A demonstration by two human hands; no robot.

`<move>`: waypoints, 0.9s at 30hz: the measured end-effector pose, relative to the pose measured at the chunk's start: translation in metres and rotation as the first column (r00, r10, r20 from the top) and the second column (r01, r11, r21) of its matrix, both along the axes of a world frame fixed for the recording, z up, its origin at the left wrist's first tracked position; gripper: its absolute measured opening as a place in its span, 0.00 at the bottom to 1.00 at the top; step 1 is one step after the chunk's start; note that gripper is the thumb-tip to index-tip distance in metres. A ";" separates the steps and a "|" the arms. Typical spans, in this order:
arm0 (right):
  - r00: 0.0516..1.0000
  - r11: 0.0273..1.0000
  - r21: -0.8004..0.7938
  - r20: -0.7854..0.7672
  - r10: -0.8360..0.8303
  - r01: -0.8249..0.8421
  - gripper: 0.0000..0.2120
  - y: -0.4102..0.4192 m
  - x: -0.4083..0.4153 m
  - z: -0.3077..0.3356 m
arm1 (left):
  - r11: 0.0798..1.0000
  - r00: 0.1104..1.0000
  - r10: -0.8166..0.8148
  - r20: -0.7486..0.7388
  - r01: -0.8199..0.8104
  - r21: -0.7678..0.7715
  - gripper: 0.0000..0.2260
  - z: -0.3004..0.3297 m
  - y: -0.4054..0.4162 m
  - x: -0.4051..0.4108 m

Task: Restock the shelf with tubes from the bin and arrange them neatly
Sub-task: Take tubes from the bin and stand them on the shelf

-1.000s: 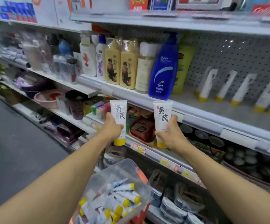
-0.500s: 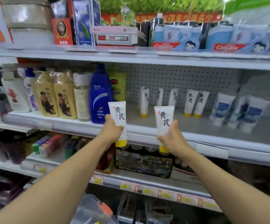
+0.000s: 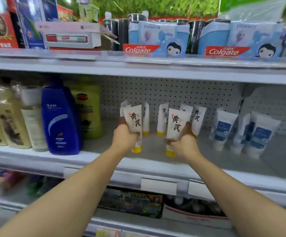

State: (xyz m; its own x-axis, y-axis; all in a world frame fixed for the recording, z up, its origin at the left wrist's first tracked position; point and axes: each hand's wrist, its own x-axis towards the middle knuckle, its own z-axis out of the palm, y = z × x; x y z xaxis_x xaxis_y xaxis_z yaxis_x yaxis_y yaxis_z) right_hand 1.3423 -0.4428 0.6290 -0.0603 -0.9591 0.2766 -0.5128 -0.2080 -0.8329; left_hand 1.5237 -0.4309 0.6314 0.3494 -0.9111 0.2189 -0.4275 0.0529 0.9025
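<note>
Left hand (image 3: 124,139) is gripping one white tube (image 3: 133,124), yellow cap down; right hand (image 3: 184,145) is gripping a second tube (image 3: 176,124), same orientation. Both are sitting over the middle shelf (image 3: 104,161), caps just above its surface. Row of matching tubes (image 3: 162,119) is standing at 12 o'clock behind them. Blue bottle (image 3: 60,120) at 9 o'clock, blue-label tubes (image 3: 224,129) at 3 o'clock.

left hand (image 3: 124,139) + tube (image 3: 134,124) | right hand (image 3: 184,145) + tube (image 3: 176,124) | moved forward over shelf (image 3: 152,147)
</note>
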 end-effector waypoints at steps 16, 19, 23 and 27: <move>0.998 0.996 -0.083 -0.055 0.036 -0.040 0.28 -0.100 0.031 -0.034 | 0.987 0.979 0.144 0.146 -0.131 -0.096 0.25 -0.029 -0.093 -0.029; 0.998 0.994 -0.103 -0.057 0.026 -0.032 0.28 -0.104 0.034 -0.037 | 0.981 0.973 0.164 0.161 -0.143 -0.133 0.26 -0.031 -0.098 -0.029; 0.998 0.996 -0.088 -0.058 0.024 -0.029 0.26 -0.106 0.036 -0.036 | 0.976 0.964 0.190 0.188 -0.164 -0.143 0.26 -0.032 -0.101 -0.028; 0.999 1.000 0.009 -0.026 0.029 -0.028 0.28 -0.104 0.035 -0.042 | 0.983 0.962 0.173 0.211 -0.154 -0.104 0.23 -0.030 -0.101 -0.028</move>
State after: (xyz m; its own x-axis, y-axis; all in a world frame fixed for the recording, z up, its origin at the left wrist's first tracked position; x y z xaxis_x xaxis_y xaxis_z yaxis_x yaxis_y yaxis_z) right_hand 1.3776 -0.5468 0.5874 -0.0258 -0.9628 0.2691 -0.5280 -0.2155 -0.8215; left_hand 1.4955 -0.5323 0.6010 0.4268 -0.8199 0.3815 -0.6228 0.0393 0.7814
